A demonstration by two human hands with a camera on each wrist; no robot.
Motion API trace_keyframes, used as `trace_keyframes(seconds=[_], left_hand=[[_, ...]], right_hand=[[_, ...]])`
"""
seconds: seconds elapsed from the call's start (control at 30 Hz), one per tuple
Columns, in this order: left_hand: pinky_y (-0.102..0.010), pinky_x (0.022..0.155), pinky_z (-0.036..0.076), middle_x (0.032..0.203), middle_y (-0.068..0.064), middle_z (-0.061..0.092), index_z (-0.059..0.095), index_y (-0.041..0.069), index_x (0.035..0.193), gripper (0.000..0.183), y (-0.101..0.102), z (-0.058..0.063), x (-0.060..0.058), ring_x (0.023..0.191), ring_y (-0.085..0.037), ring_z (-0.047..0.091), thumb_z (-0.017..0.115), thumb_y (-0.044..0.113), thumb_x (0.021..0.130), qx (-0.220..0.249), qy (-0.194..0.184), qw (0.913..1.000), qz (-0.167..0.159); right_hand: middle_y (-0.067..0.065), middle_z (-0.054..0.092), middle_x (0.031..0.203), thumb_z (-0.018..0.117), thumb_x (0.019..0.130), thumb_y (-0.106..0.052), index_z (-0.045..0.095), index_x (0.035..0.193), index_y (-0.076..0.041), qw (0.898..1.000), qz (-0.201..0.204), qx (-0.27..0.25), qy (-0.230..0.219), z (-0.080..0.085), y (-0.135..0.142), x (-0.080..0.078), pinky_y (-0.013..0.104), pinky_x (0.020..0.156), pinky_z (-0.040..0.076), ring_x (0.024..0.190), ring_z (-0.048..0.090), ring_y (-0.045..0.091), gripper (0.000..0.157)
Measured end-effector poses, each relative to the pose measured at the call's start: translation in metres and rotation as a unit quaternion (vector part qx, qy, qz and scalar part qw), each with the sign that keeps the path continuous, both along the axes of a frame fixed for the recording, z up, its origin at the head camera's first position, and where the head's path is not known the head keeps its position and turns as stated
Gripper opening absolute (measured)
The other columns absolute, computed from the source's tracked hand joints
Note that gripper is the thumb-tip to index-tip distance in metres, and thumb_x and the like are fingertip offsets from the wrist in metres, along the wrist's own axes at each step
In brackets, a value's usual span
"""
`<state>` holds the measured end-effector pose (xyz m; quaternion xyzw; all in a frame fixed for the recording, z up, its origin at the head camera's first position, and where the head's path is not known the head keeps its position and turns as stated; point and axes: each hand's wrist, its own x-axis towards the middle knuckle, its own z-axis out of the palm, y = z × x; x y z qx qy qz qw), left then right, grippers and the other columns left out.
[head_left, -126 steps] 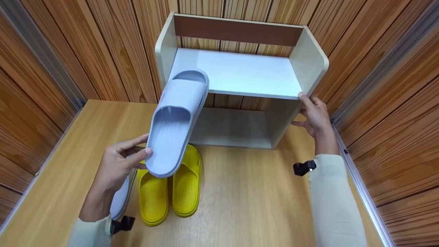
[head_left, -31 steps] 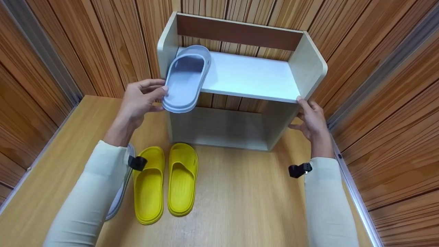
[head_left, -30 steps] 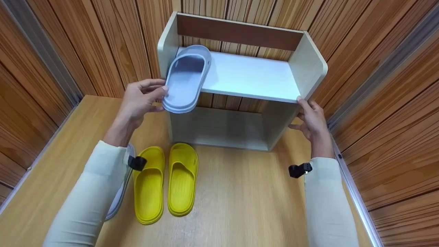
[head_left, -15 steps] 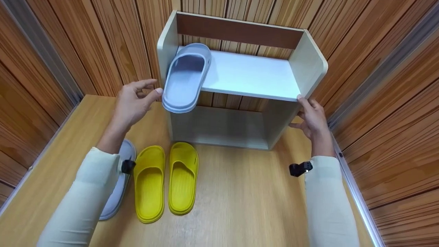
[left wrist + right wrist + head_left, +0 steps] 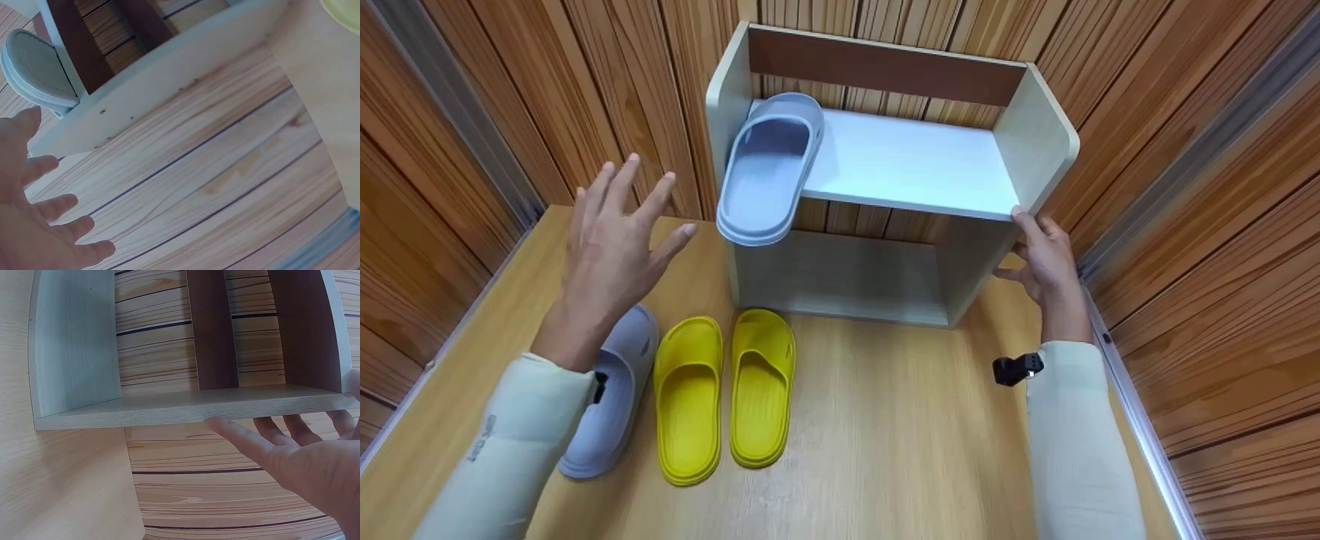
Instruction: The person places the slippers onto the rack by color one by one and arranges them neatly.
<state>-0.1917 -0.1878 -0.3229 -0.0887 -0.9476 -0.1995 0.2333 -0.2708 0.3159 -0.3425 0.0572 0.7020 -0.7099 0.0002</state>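
Observation:
A pale grey-blue slide slipper [image 5: 759, 184] lies on the white upper board at the left end of a small two-tier shelf unit [image 5: 915, 165], its heel overhanging the front edge. My left hand [image 5: 611, 259], fingers spread and holding nothing, is apart from it to the left. In the left wrist view that slipper [image 5: 39, 67] shows beyond the thumb. My right hand [image 5: 1046, 259] grips the unit's right side panel, thumb at the corner of the upper board. From the right wrist view, the fingers [image 5: 242, 439] lie along the panel's outer side.
Another grey-blue slipper [image 5: 634, 341] lies on the wooden floor [image 5: 885, 435], partly covered by my left wrist. Beside it stand two yellow slippers [image 5: 688, 420], in front of the unit. Wood-panelled walls [image 5: 1222, 300] close in the back and both sides.
My left hand brought the grey-blue slipper up onto the upper board, let go of it, then drew back to the left with fingers spreading. My right hand has kept its hold.

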Motion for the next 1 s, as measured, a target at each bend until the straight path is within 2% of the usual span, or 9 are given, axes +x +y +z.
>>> trace_keyframes(seconds=[0.2,0.33,0.53,0.8,1.0], left_hand=[[-0.064,0.119,-0.002,0.168,-0.016,0.014,0.037,0.02,0.159,0.068,-0.013,-0.002,0.017,0.153,-0.041,0.006,0.059,0.048,0.101,-0.056,-0.009,0.9982,0.018],[-0.066,0.116,-0.01,0.169,-0.014,0.005,0.029,0.022,0.162,0.075,-0.022,-0.01,0.029,0.153,-0.041,-0.004,0.055,0.057,0.1,-0.076,-0.035,0.9958,0.036],[-0.067,0.112,-0.017,0.169,-0.016,-0.001,0.023,0.023,0.163,0.081,-0.034,-0.034,0.044,0.152,-0.043,-0.012,0.047,0.065,0.099,-0.086,-0.077,0.9909,0.069],[-0.071,0.109,-0.019,0.168,-0.02,-0.005,0.017,0.02,0.164,0.083,-0.048,-0.071,0.057,0.149,-0.047,-0.016,0.042,0.067,0.1,-0.074,-0.12,0.9857,0.092],[-0.072,0.105,-0.023,0.167,-0.022,-0.007,0.015,0.02,0.164,0.084,-0.056,-0.093,0.065,0.148,-0.048,-0.018,0.039,0.068,0.1,-0.052,-0.167,0.9804,0.091]], right_hand=[[0.014,0.02,0.164,0.054,0.103,-0.046,0.026,0.161,-0.018,1.0,-0.006,0.004,-0.009,0.0,-0.001,0.0,0.071,0.109,0.028,0.15,0.022,0.04,0.07],[0.012,0.019,0.165,0.056,0.102,-0.048,0.026,0.162,-0.02,1.0,-0.008,0.003,-0.018,0.001,-0.001,0.001,0.069,0.11,0.029,0.15,0.022,0.039,0.073],[0.01,0.017,0.166,0.059,0.099,-0.052,0.024,0.162,-0.023,1.0,-0.012,0.013,-0.018,0.005,0.0,0.003,0.067,0.111,0.03,0.15,0.022,0.038,0.077],[0.008,0.019,0.165,0.059,0.098,-0.055,0.027,0.161,-0.024,0.999,-0.013,0.028,-0.013,0.004,-0.002,0.002,0.066,0.11,0.031,0.149,0.024,0.038,0.078],[0.015,0.024,0.16,0.05,0.104,-0.047,0.037,0.153,-0.011,0.999,-0.021,0.029,0.016,0.0,-0.007,0.003,0.072,0.107,0.03,0.148,0.024,0.043,0.062]])
